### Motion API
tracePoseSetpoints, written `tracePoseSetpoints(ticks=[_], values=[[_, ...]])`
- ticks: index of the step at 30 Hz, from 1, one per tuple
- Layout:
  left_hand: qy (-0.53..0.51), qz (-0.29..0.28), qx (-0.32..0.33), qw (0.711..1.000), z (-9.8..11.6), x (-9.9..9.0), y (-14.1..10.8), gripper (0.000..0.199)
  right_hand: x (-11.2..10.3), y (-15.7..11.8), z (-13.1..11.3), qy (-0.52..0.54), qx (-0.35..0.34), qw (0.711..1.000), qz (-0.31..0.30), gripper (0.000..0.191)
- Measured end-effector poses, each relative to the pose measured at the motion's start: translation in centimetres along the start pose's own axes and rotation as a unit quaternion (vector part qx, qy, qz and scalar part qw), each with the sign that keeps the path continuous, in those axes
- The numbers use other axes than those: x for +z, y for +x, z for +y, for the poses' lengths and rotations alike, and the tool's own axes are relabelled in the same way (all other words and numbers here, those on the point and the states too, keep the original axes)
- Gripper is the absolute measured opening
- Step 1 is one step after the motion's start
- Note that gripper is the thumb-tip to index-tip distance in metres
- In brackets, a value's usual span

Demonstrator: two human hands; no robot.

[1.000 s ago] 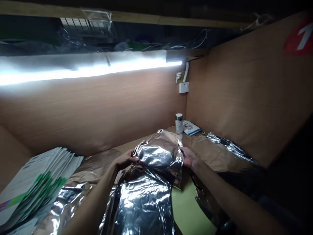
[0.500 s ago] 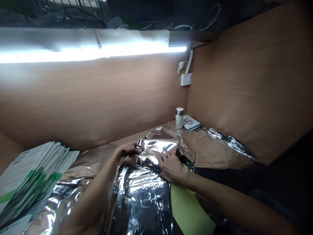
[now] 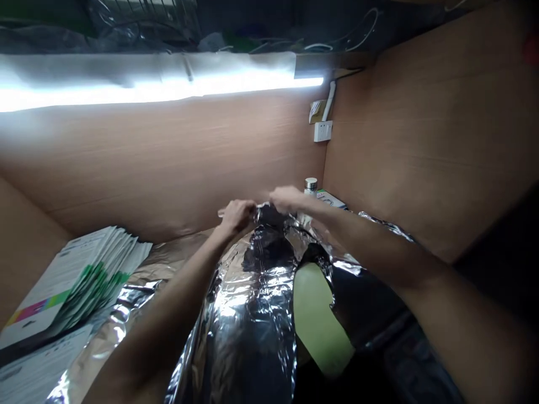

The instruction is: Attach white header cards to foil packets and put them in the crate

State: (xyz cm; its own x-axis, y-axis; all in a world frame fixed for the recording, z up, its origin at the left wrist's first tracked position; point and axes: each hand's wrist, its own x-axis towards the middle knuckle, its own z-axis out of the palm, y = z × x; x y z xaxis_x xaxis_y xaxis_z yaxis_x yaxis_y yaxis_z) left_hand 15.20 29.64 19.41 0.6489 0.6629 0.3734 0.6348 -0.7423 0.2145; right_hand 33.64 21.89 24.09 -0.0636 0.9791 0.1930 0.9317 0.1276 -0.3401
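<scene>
A shiny silver foil sheet (image 3: 252, 314), crinkled and mirror-like, rises from the bottom of the head view to both hands. My left hand (image 3: 238, 215) is closed on its far edge, knuckles up. Close beside it on the right, my right hand (image 3: 288, 199) grips the same edge, slightly blurred; its fingertips are hidden. The foil is lifted at that edge and curves down toward me. A pale green-yellow sheet (image 3: 320, 320) shows through an opening at the foil's right side.
Printed cards (image 3: 88, 269) with green bands lie fanned on the left. A silver-capped jar (image 3: 310, 185) and a flat printed box (image 3: 332, 198) stand in the back corner, partly behind my right arm. A wall socket (image 3: 323, 131) and a bright tube light (image 3: 168, 90) are above.
Both hands have moved up and away from me, raising the foil's far edge. My right hand, spread flat on the foil before, is now closed on the edge beside my left.
</scene>
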Motion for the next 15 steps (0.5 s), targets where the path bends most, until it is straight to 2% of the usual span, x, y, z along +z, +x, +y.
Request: tracePoseSetpoints(ticks=[1, 3, 5, 6, 7, 9, 11, 12, 14, 15], values=[[0.018, 0.024, 0.003, 1.000, 0.9, -1.3, 1.2, 0.030, -1.8, 0.2, -0.4, -0.022, 0.006, 1.000, 0.020, 0.005], [0.043, 0.068, 0.019, 0.997, 2.6, -4.1, 2.5, 0.033, -4.6, -1.3, -1.0, -0.052, 0.009, 0.996, 0.068, 0.020], [0.085, 0.098, 0.057, 0.990, 3.8, -6.6, 1.7, 0.033, -5.6, -5.2, -0.7, -0.076, -0.009, 0.987, 0.144, 0.038], [0.122, 0.108, 0.083, 0.983, 4.2, -7.4, 0.3, 0.033, -5.4, -7.9, 0.0, -0.088, -0.022, 0.978, 0.190, 0.048], [0.164, 0.114, 0.112, 0.973, 4.2, -8.0, -1.6, 0.034, -4.7, -11.1, 1.2, -0.101, -0.029, 0.967, 0.234, 0.060], [0.219, 0.113, 0.136, 0.960, 3.4, -7.8, -6.7, 0.040, -2.0, -18.3, 5.0, -0.105, 0.031, 0.963, 0.245, 0.061], [0.236, 0.062, 0.145, 0.959, 1.8, -6.3, -12.8, 0.044, 1.8, -25.9, 10.0, -0.088, 0.164, 0.955, 0.231, 0.054], [0.230, 0.026, 0.158, 0.960, 0.9, -5.1, -15.9, 0.045, 3.9, -29.5, 12.6, -0.067, 0.245, 0.937, 0.239, 0.049], [0.202, -0.047, 0.160, 0.965, -0.6, -2.4, -21.6, 0.049, 8.2, -36.1, 17.2, 0.038, 0.397, 0.866, 0.301, 0.056], [0.187, -0.101, 0.155, 0.965, -1.1, -1.0, -24.1, 0.054, 10.4, -38.8, 18.9, 0.154, 0.454, 0.817, 0.320, 0.061]])
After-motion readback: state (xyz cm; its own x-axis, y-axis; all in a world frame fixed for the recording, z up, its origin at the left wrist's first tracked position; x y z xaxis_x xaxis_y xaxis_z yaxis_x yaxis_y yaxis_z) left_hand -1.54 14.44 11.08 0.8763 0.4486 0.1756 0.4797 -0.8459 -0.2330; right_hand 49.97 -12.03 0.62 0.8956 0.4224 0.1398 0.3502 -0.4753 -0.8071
